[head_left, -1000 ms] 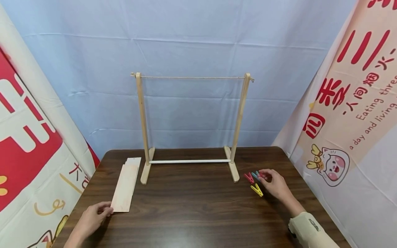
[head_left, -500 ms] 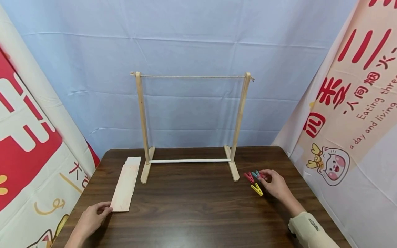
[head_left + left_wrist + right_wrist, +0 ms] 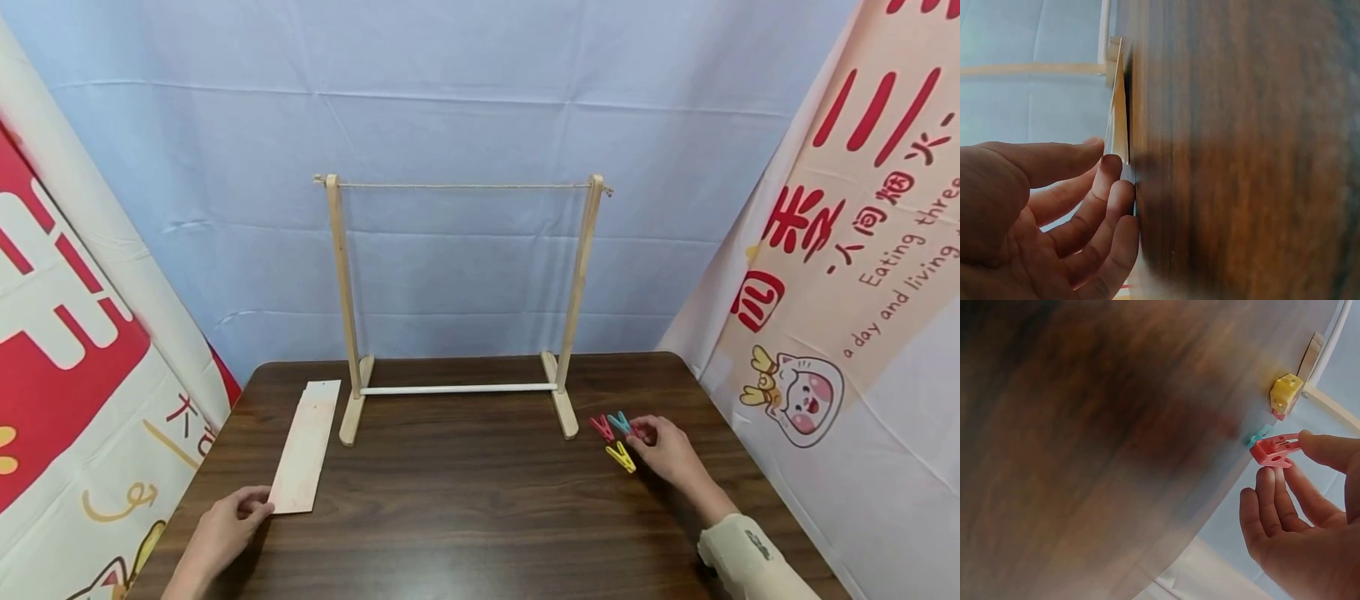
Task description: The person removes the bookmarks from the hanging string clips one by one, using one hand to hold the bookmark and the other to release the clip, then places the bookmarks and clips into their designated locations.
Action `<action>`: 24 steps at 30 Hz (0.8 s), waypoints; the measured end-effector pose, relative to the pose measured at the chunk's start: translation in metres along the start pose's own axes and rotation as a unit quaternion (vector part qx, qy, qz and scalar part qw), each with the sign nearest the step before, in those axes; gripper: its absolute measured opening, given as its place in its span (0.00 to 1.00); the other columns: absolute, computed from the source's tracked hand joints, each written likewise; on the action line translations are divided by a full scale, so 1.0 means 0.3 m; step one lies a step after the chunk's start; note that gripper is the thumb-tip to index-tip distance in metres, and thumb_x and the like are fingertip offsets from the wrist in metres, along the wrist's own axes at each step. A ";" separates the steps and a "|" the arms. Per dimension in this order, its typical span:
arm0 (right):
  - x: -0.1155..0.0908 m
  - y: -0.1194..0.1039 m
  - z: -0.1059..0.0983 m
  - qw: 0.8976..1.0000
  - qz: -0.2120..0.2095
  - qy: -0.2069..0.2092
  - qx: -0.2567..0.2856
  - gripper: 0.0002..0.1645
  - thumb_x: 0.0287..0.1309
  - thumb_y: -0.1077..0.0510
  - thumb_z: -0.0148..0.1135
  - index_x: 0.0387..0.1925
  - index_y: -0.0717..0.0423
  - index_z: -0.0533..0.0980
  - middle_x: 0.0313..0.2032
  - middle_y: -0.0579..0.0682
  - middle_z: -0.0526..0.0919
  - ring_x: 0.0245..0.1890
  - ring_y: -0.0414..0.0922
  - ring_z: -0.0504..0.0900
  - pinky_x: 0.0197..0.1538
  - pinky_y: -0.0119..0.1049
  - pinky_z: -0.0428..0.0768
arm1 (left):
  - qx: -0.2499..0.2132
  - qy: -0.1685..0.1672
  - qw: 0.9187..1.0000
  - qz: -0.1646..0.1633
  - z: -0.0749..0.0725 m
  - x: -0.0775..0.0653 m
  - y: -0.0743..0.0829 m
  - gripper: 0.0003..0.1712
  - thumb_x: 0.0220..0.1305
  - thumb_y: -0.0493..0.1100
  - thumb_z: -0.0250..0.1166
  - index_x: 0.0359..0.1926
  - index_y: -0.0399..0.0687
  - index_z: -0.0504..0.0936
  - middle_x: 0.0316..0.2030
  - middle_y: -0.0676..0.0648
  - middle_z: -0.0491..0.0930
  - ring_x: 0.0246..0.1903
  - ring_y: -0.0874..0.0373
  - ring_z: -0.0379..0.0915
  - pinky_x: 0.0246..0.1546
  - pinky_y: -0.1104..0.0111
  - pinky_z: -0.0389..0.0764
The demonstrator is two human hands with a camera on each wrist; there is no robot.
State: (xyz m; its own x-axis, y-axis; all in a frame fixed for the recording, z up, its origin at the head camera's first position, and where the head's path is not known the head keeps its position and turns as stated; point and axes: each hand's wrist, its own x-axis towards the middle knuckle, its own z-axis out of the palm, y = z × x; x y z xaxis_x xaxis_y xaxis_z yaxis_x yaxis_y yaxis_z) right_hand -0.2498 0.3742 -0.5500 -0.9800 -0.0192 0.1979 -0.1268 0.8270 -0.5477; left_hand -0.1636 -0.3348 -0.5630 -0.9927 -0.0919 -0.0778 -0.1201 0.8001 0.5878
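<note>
In the head view my left hand (image 3: 228, 527) pinches the near left corner of a long pale card (image 3: 303, 458) on the table's left side. Another pale sheet (image 3: 326, 388) shows at its far end. The left wrist view has the card edge-on (image 3: 1117, 106), a little off the tabletop, between thumb and fingertips. On the right, my right hand (image 3: 667, 450) pinches a red clothespin (image 3: 1269, 450) between thumb and fingers. Beside it in the head view lie a blue clothespin (image 3: 620, 422), another red clothespin (image 3: 602, 428) and a yellow clothespin (image 3: 621, 457).
A wooden stand (image 3: 342, 283) is at the table's far middle, with a string (image 3: 465, 186) tied between its two posts and a white bar (image 3: 459, 389) low down. Dark wood-grain table (image 3: 450, 500) lies in front. Printed cloths hang at both sides, blue cloth (image 3: 465, 100) behind.
My right hand has drawn slightly to the right and nearer with the red clothespin, away from the blue one. The top card has shifted slightly over what lies under it; my left hand barely moved.
</note>
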 end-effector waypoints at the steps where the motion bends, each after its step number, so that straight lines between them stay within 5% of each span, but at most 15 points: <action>1: 0.002 0.002 0.000 1.000 0.003 -0.003 -0.002 0.17 0.67 0.62 0.73 0.52 0.68 0.83 0.38 0.56 0.83 0.38 0.50 0.81 0.43 0.47 0.80 | 0.001 0.002 1.000 0.000 0.001 0.000 0.003 0.22 0.76 0.45 0.69 0.61 0.32 0.83 0.38 0.49 0.87 0.44 0.45 0.86 0.48 0.44 0.82; 24: 0.015 0.028 0.012 0.997 0.054 -0.043 -0.036 0.15 0.66 0.60 0.72 0.47 0.70 0.82 0.34 0.54 0.82 0.35 0.50 0.80 0.40 0.47 0.79 | 0.026 0.001 0.999 -0.029 0.009 -0.014 0.025 0.22 0.75 0.47 0.68 0.61 0.36 0.81 0.34 0.52 0.83 0.33 0.55 0.76 0.32 0.54 0.76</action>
State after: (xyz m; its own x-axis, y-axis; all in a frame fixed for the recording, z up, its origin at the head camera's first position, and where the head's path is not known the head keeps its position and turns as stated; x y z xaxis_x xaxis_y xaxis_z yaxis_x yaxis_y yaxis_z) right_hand -0.2558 0.3789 -0.5566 -0.9972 0.0280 0.0692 -0.0106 0.8652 -0.5014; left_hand -0.1603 -0.3268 -0.5603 -0.9842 -0.1395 -0.1092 -0.1766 0.8229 0.5401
